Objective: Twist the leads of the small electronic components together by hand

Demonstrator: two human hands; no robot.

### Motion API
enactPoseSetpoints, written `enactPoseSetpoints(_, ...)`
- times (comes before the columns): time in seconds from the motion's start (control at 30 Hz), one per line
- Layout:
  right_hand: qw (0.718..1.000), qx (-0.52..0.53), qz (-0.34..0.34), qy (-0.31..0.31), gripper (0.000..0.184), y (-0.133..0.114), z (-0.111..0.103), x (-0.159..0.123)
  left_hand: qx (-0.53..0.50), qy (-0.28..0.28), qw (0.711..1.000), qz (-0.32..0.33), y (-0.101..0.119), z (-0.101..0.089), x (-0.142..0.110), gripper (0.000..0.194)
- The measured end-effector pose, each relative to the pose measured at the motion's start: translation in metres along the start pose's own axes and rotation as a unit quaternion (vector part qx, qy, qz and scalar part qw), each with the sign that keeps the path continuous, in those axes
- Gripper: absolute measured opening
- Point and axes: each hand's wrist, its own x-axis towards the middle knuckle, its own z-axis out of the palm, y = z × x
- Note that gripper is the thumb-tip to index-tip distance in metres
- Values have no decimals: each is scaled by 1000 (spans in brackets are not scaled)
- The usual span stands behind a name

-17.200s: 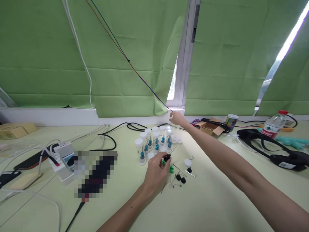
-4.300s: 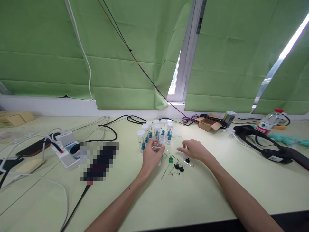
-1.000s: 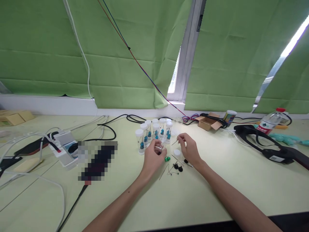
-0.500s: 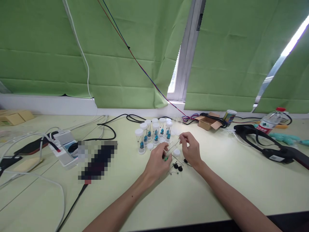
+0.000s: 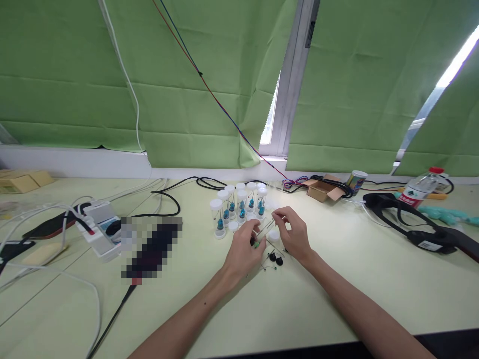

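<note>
My left hand (image 5: pixel 244 253), at the middle of the frame, curls thumb and fingers round the lower end of a clear tube (image 5: pixel 266 229), with a green piece (image 5: pixel 256 245) showing in its grip. My right hand (image 5: pixel 295 234), just to the right, pinches what looks like a thin rod (image 5: pixel 273 219) at the tube's upper end; whether the rod runs inside the tube, I cannot tell.

The tube slants up to the right at the frame's centre. I judge it light, stiff and smooth, apt to slide if pinched at the rim, so best held low around its wall. Glass or plastic, I cannot say, so I favour gentle pressure. The rod should feel slim and springy, best taken near its end.

Below the tube, black pieces (image 5: pixel 273 257) lie on the counter (image 5: pixel 280 309). Towards the upper left of my hands, white-capped tubes (image 5: pixel 216 205) stand upright, holding blue pieces (image 5: pixel 219 224).
</note>
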Motion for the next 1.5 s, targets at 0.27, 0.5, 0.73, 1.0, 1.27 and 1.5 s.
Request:
enactPoseSetpoints(0.27,1000,-2,-23,1,11,-3,1,-2,6,-5,1000,-3,3,-1,-1,23)
enactPoseSetpoints(0.5,999,10,-34,6,11,-5,0,-1,-22,1,1000,-22,8,-2,1,22)
enactPoseSetpoints(0.73,999,24,-40,9,12,-6,-1,-3,-26,0,999,-21,9,-2,1,21)
enactPoseSetpoints(1.0,998,36,-53,12,13,-7,-1,-1,-21,-2,999,-24,10,-3,1,20)
enactPoseSetpoints(1.27,999,24,-38,20,14,-5,-2,-2,-33,11,999,-33,11,-4,3,19)
enactPoseSetpoints(1.5,998,-39,46,-18,13,6,-3,2,-94,50,990,-94,8,-6,4,26)
